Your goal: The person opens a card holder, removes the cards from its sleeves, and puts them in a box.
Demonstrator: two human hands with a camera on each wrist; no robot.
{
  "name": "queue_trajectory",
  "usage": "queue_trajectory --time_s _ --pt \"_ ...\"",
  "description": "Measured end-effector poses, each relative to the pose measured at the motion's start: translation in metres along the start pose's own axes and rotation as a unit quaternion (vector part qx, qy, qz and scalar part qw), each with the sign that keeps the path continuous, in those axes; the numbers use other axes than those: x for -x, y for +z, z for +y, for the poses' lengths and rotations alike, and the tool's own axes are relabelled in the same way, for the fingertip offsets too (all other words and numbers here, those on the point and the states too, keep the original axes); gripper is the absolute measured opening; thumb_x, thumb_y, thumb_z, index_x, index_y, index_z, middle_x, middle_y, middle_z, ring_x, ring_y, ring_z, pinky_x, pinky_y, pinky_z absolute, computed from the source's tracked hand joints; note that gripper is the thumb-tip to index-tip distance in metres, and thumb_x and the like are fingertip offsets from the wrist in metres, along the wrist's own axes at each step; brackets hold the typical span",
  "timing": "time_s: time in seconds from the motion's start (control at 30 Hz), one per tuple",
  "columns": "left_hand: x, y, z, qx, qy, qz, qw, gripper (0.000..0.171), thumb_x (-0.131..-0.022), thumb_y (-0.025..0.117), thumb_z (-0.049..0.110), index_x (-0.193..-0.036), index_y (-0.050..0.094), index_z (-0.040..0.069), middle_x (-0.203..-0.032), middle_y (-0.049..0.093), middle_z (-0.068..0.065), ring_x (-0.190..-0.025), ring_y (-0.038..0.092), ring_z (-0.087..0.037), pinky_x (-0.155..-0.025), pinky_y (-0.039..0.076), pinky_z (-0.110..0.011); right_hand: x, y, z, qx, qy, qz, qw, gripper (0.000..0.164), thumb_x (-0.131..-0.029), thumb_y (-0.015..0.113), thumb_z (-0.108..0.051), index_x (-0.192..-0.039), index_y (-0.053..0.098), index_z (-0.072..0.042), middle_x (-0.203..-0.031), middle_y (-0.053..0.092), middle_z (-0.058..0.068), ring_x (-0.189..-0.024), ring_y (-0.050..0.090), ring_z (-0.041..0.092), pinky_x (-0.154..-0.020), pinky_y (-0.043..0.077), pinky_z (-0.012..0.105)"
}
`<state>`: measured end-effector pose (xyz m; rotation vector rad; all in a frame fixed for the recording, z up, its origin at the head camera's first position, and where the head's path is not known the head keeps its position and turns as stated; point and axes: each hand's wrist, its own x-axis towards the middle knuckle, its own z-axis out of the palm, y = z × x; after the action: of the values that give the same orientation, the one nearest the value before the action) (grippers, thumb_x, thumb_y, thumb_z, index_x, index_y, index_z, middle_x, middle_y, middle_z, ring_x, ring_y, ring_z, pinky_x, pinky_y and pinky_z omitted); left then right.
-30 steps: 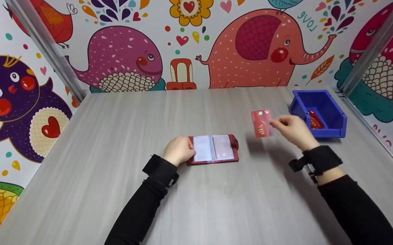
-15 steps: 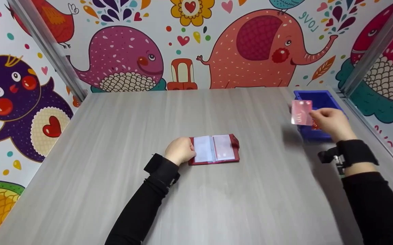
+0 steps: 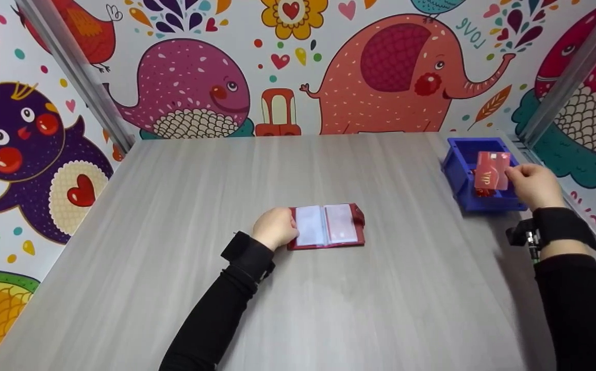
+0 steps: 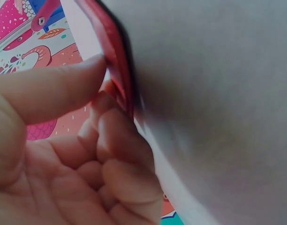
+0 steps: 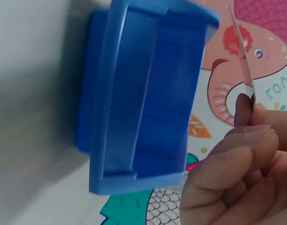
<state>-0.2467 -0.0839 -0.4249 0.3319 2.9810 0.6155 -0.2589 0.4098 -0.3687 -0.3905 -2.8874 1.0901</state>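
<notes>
An open red card holder (image 3: 360, 234) with clear plastic sleeves lies on the table. My left hand (image 3: 276, 228) pinches its left edge between thumb and curled fingers; the left wrist view shows the thumb (image 4: 64, 86) pressed on the red cover (image 4: 117, 56). Over the blue bin (image 3: 489, 203), my right hand (image 3: 537, 186) pinches a red VIP card (image 3: 493, 170) by its right edge. That card appears edge-on in the right wrist view, above the fingertips (image 5: 246, 110). Other red cards (image 3: 485, 192) lie inside the bin, partly hidden behind the held one.
The grey wood-grain table (image 3: 226, 175) meets a cartoon-printed back wall (image 3: 277, 67). Metal posts (image 3: 76, 77) stand at both back corners. The blue bin sits at the back right, close to the right wall.
My right hand has carried the VIP card rightward from beside the card holder to over the blue bin. The left hand keeps its grip on the holder's edge.
</notes>
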Motion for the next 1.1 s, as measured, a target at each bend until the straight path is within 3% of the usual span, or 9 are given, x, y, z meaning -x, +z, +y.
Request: queue_trajectory --time_s 0.2,0.3,0.43,0.57,0.87,1.0,1.1 --pt "0.001 -0.001 0.0 0.003 -0.003 -0.002 1.0 0.03 -0.077 0.066 0.006 -0.057 0.046 0.017 -0.062 0.048 0.003 -0.062 0.048 -0.018 -0.061 0.043 -0.033 -0.004 -0.002 0.0 0.043 0.013 0.02 0.999 0.051 -0.107 0.03 -0.039 -0.113 0.051 0.007 -0.096 0.048 0.021 -0.088 0.044 0.035 -0.066 0.04 0.039" --pt "0.0 -0.001 0.001 0.004 -0.01 -0.007 0.9999 0.029 -0.078 0.067 0.007 -0.058 0.048 0.017 -0.063 0.049 0.004 -0.063 0.049 -0.017 -0.061 0.042 -0.033 -0.005 0.0 -0.001 0.057 0.018 0.023 0.998 0.055 -0.107 0.029 -0.038 -0.126 0.051 0.009 -0.114 0.049 0.032 -0.099 0.045 0.043 -0.078 0.043 0.05" --pt "0.0 0.0 0.001 0.001 -0.018 -0.013 0.9998 0.023 -0.078 0.069 0.009 -0.062 0.054 0.016 -0.066 0.054 0.003 -0.066 0.052 -0.018 -0.064 0.045 -0.034 -0.006 0.004 -0.004 0.063 0.018 0.026 0.998 0.059 -0.107 0.03 -0.036 -0.135 0.046 0.013 -0.129 0.047 0.036 -0.113 0.044 0.048 -0.096 0.038 0.061" --pt "0.0 -0.001 0.001 0.003 -0.024 -0.016 0.9996 0.015 -0.079 0.07 0.01 -0.066 0.061 0.014 -0.07 0.059 0.002 -0.068 0.055 -0.018 -0.066 0.047 -0.035 -0.006 0.006 -0.007 0.059 0.008 0.029 0.998 0.059 -0.107 0.032 -0.037 -0.134 0.047 0.013 -0.129 0.048 0.036 -0.113 0.045 0.048 -0.097 0.036 0.062" --pt "0.0 -0.001 0.001 0.001 -0.01 -0.01 0.9999 0.016 -0.078 0.068 0.009 -0.064 0.06 0.012 -0.067 0.058 0.002 -0.066 0.054 -0.019 -0.065 0.047 -0.035 -0.004 0.007 -0.012 0.049 0.01 0.01 0.999 0.064 -0.105 0.037 -0.044 -0.137 0.048 0.01 -0.132 0.047 0.034 -0.118 0.043 0.048 -0.099 0.035 0.061" --pt "0.0 -0.001 0.0 0.001 -0.008 -0.009 0.9999 0.006 -0.078 0.069 0.01 -0.072 0.068 0.01 -0.073 0.064 0.001 -0.07 0.059 -0.02 -0.069 0.049 -0.035 -0.002 0.011 -0.019 0.054 -0.012 0.01 0.998 0.065 -0.103 0.039 -0.047 -0.135 0.051 0.009 -0.132 0.049 0.034 -0.119 0.043 0.049 -0.1 0.033 0.062" --pt "0.0 -0.001 0.0 0.0 -0.006 -0.004 1.0 0.005 -0.078 0.069 0.01 -0.072 0.068 0.01 -0.074 0.065 0.0 -0.071 0.059 -0.02 -0.069 0.049 -0.036 0.002 0.017 -0.028 0.049 -0.042 0.006 0.998 0.063 -0.103 0.042 -0.045 -0.132 0.053 0.009 -0.129 0.052 0.033 -0.114 0.047 0.046 -0.095 0.039 0.059"
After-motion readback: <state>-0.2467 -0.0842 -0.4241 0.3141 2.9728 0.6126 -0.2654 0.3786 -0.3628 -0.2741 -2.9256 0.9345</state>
